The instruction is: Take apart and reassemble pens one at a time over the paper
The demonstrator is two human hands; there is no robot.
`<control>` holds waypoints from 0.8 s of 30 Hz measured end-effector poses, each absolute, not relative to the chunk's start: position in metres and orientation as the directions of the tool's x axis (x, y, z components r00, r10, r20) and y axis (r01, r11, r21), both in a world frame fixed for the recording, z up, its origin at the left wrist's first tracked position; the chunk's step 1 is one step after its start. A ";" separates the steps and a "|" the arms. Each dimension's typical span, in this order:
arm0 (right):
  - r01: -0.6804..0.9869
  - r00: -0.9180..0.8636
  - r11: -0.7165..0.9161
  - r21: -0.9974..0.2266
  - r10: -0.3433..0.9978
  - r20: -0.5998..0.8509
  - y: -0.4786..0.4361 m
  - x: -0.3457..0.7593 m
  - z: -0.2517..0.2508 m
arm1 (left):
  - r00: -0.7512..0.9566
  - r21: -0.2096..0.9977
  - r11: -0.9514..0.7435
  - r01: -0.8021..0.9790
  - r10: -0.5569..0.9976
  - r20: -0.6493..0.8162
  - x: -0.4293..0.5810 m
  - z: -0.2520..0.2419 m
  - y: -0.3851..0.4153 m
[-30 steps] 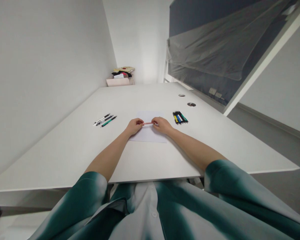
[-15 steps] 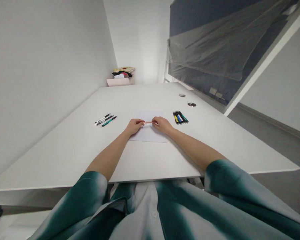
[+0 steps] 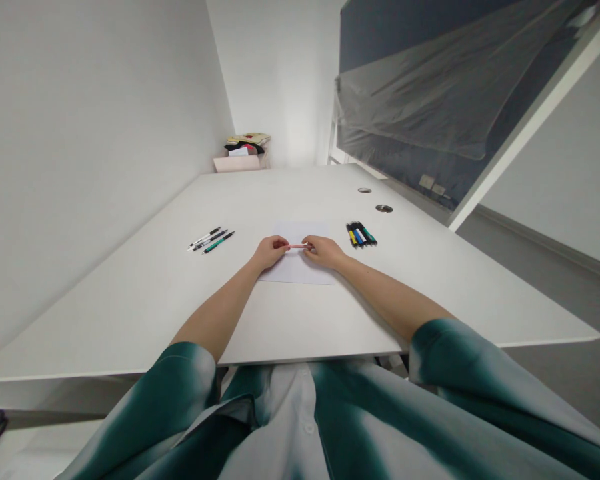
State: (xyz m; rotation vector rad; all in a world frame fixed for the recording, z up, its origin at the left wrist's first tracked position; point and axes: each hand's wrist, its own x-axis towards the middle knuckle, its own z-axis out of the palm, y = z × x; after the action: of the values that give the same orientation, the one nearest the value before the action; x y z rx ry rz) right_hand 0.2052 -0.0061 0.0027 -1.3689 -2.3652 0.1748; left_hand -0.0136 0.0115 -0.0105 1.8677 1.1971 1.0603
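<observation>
A slim pink pen [image 3: 298,246] lies level between my two hands, above a sheet of white paper [image 3: 300,273]. Its left end is pinched in the fingertips of my left hand [image 3: 271,252]. My right hand [image 3: 324,251] has thumb and fingers round the other end, which they partly hide. Both hands rest low over the paper's sides. To the right of the paper lies a tight row of pens [image 3: 361,235] with yellow, blue, white and green barrels. On the left, a few more pens [image 3: 211,240] lie slanted, one of them green and black.
The white table [image 3: 130,307] runs to the far wall. A pale box [image 3: 237,164] with cloth-like items stands at its far left corner. Two round metal cable holes [image 3: 384,209] sit near the right edge. A dark panel under plastic sheeting [image 3: 415,100] stands on the right.
My right hand's fingers have shifted and spread slightly at the pen's right end. The pen has dropped a touch. My left hand has hardly moved.
</observation>
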 end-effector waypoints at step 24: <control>0.802 -0.442 0.521 -0.292 0.847 0.296 -0.003 0.207 -0.002 | 0.221 0.748 -0.358 0.559 0.934 0.282 -0.015 -0.007 0.010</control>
State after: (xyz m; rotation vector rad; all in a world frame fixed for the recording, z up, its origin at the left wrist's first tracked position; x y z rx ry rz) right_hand 0.2072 -0.0029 -0.0016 -1.3549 -2.3617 0.1513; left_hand -0.0149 0.0100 -0.0067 2.0035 1.3724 0.9941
